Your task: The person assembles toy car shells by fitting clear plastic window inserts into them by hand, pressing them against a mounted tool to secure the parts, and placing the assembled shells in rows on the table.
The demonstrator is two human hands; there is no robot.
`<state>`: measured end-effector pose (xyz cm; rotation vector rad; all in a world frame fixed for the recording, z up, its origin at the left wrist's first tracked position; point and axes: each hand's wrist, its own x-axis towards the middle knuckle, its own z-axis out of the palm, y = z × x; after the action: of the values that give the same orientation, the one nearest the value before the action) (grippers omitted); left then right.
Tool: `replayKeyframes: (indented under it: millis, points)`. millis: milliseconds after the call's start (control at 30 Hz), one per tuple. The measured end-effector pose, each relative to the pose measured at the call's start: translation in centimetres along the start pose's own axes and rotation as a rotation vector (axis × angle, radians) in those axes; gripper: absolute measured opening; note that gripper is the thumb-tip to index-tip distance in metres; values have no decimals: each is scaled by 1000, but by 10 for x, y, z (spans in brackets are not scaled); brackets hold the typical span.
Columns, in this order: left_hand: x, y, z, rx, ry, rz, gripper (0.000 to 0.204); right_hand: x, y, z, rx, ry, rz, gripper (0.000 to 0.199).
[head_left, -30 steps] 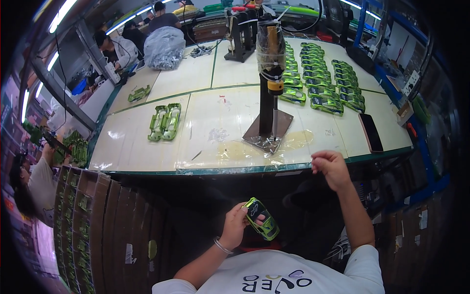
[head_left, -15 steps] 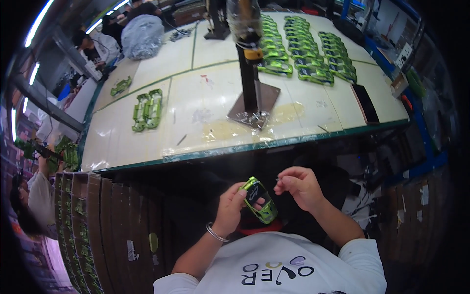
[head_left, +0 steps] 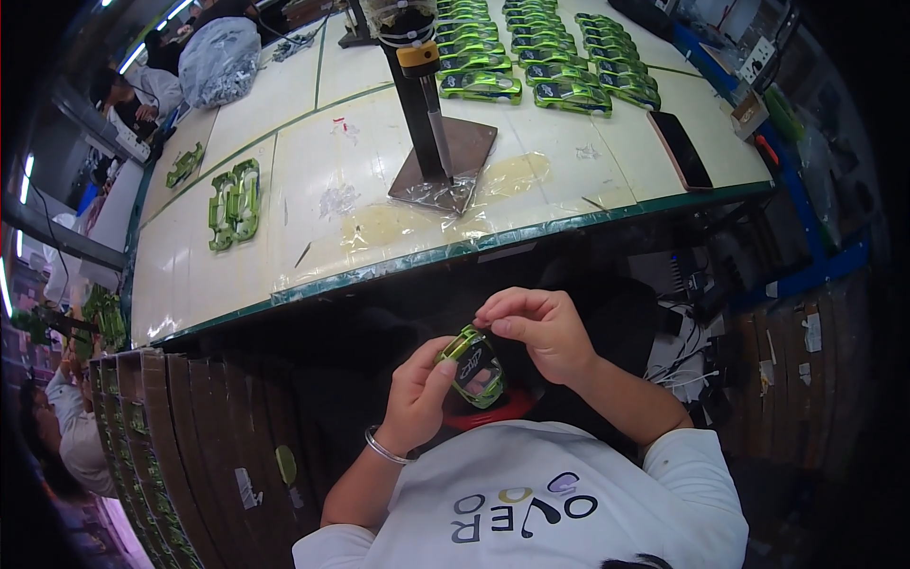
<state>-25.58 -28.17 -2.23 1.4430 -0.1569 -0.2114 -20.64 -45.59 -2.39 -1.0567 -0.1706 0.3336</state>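
L grip [head_left: 415, 393] w/ grn car shell [head_left: 464, 372], wht marking [head_left: 470, 361] atop, lettered tee [head_left: 536, 484]

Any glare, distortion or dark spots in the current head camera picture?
Head view: the table bows along its front edge and the picture's corners go black; white ceiling tubes glare at upper left; the table's left end shines; the space beneath is dark.

— Right side of the workbench [head_left: 190, 275]?
— Smartphone [head_left: 681, 150], dark screen up, near front edge. White socket strip [head_left: 756, 62] beyond, farther right.
— Far left?
— Bulging translucent plastic bag [head_left: 220, 64]; co-worker [head_left: 159, 88] beside it.
— Below, right?
— White cables [head_left: 684, 376], tangled.
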Motion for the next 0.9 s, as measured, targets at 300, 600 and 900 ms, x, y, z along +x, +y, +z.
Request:
replayKeyframes:
  millis: [300, 600, 900]
  points:
    - [3, 11, 4, 169, 25, 72, 25, -2, 0, 5, 252, -69, 227, 7]
    - [4, 14, 1, 244, -22, 63, 25, 0, 3, 1, 327, -75, 343, 4]
    - [4, 22, 0, 432, -119, 84, 25, 3, 1, -5, 220, -107, 311, 6]
